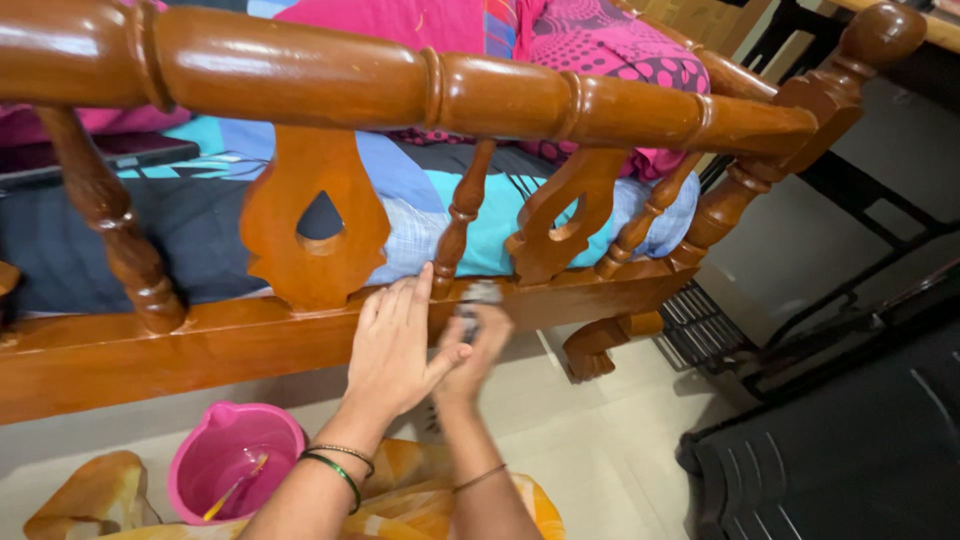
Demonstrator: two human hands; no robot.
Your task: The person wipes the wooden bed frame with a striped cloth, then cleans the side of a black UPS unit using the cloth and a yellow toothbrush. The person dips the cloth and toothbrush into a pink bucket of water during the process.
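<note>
Grey crumpled cloth [478, 300] sits against the lower rail of the glossy carved brown wooden bed frame [330, 340], just to the right of a slim turned spindle [455, 230], and my right hand [478, 355] is closed around it from below, fingers curled up over the wad (the hand is blurred, so I cannot make out each finger). My left hand [395, 345] lies just beside it, nearly flat and open, fingers together and pointing up against the rail's front face, the thumb stretched out toward the right hand and touching it; it grips nothing. Two bangles, one green and one thin and dark, ring my left wrist, and a thin band circles the right.

Above the rail, carved panels with teardrop cut-outs stand between the spindles, under a thick rounded top rail [400, 85]. Behind them lie blue and pink bedclothes [540, 60]. Down at my left, on the pale floor, stands a pink plastic bucket [235, 455] with a thin stick inside. Orange patterned fabric [400, 490] spreads under my forearms.
</note>
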